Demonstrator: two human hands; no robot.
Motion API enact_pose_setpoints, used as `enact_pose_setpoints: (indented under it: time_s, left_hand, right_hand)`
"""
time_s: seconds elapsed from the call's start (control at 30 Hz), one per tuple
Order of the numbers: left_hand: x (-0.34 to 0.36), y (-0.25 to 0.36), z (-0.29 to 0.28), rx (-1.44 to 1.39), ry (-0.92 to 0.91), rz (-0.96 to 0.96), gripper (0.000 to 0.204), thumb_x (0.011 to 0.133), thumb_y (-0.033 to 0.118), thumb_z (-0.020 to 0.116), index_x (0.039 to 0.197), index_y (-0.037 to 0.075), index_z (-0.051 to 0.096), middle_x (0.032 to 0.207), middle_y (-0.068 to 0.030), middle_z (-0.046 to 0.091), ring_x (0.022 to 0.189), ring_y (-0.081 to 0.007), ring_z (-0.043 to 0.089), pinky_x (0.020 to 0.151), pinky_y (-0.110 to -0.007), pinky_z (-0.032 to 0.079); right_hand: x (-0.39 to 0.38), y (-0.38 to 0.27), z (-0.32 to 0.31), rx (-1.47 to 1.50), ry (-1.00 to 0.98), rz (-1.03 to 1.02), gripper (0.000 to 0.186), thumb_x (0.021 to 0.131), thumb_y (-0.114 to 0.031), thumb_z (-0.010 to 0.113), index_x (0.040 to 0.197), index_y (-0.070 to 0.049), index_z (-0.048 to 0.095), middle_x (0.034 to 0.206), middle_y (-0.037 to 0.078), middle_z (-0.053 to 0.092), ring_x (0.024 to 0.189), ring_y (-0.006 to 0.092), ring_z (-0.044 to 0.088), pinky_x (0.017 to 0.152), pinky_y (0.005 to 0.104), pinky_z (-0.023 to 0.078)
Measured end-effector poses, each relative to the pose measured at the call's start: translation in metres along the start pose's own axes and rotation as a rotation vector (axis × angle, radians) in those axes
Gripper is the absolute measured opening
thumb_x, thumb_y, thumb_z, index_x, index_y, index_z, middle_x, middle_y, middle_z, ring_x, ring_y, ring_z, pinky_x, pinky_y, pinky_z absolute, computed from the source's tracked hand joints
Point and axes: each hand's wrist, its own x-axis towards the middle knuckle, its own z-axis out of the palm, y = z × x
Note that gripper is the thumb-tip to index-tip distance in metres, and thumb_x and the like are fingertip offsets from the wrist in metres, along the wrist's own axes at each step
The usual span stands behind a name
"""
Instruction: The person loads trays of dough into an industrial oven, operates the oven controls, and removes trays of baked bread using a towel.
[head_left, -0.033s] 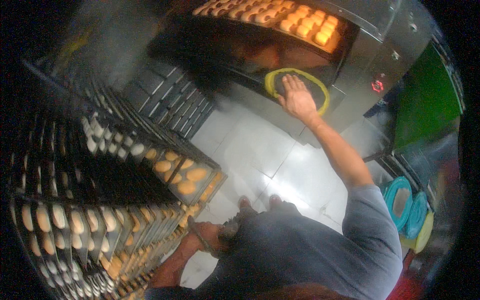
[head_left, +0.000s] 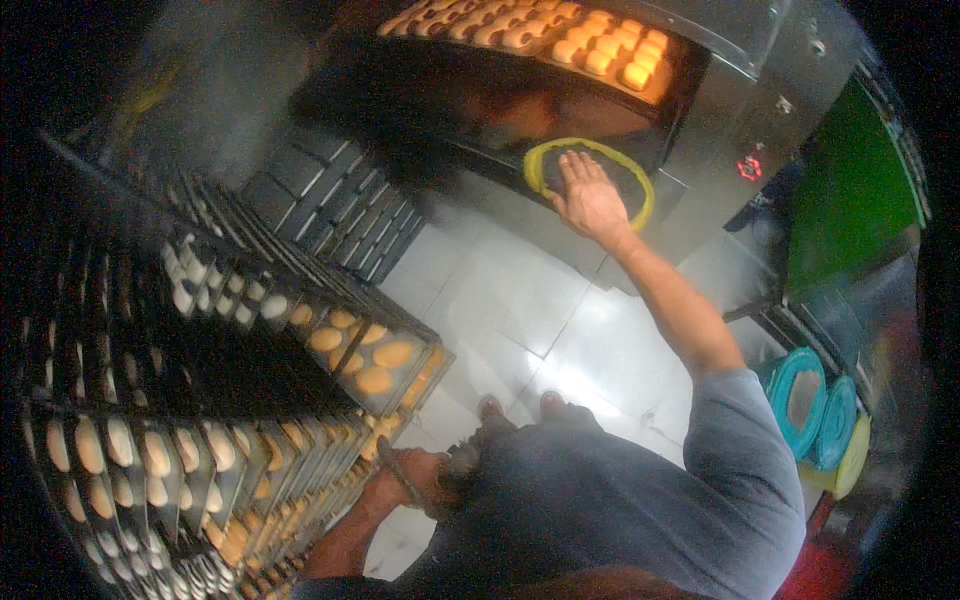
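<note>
My right hand (head_left: 592, 200) lies with its fingers stretched out flat against a dark oval pad (head_left: 632, 182) with a yellow rim, at the front of a lit oven. Inside the oven, trays of long golden bread rolls (head_left: 525, 32) and smaller yellow rolls (head_left: 600, 60) sit under warm light. Low by my body, my left hand (head_left: 418, 474) is curled beside a bunched dark thing (head_left: 460, 466). A brownish band crosses that hand. Its fingertips are hidden, and what it holds does not show clearly.
At left stand racks with several trays of pale and browned rolls (head_left: 373, 380). Black slatted shelving (head_left: 350, 205) is beyond them. White floor tiles (head_left: 530, 300) lie ahead. At right are rolled teal-rimmed pads (head_left: 790, 400), a green panel (head_left: 855, 200) and the oven's steel front with a red control (head_left: 748, 168).
The view has shifted very slightly. My right hand stays flat on the yellow-rimmed pad, and my left hand keeps its place by my body.
</note>
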Motion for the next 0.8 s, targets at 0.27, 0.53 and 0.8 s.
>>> enact_pose_setpoints:
  time_s: [0.27,0.53,0.8]
  left_hand:
    - [0.020,-0.016,-0.005,0.136,0.061,0.096,0.067,0.066,0.058,0.074,0.113,0.011,0.065,0.097,-0.0186,0.070,0.091,-0.0376,0.067,0.082,-0.048,0.052]
    - [0.052,-0.062,-0.010,0.046,0.262,-0.006,0.045,0.085,0.043,0.061,0.093,-0.001,0.067,0.089,-0.0245,0.067,0.084,-0.0425,0.065,0.076,-0.050,0.051]
    - [0.111,-0.144,0.017,-0.279,0.469,-0.166,0.057,0.086,0.054,0.058,0.090,-0.003,0.067,0.081,-0.0254,0.065,0.078,-0.0407,0.064,0.071,-0.049,0.048]
  right_hand:
    - [-0.003,0.003,0.001,0.019,-0.007,-0.001,0.068,0.092,-0.041,0.051,0.139,0.007,0.039,0.146,0.022,0.039,0.137,0.0362,0.036,0.114,0.0425,0.028]
    - [-0.004,-0.002,-0.004,0.068,0.006,0.018,0.069,0.090,-0.037,0.058,0.140,0.006,0.037,0.146,0.022,0.038,0.136,0.0365,0.035,0.114,0.0419,0.030]
    - [-0.002,-0.003,-0.011,0.090,-0.039,0.004,0.079,0.087,-0.042,0.063,0.143,0.005,0.032,0.148,0.024,0.034,0.137,0.0376,0.033,0.115,0.0418,0.029]
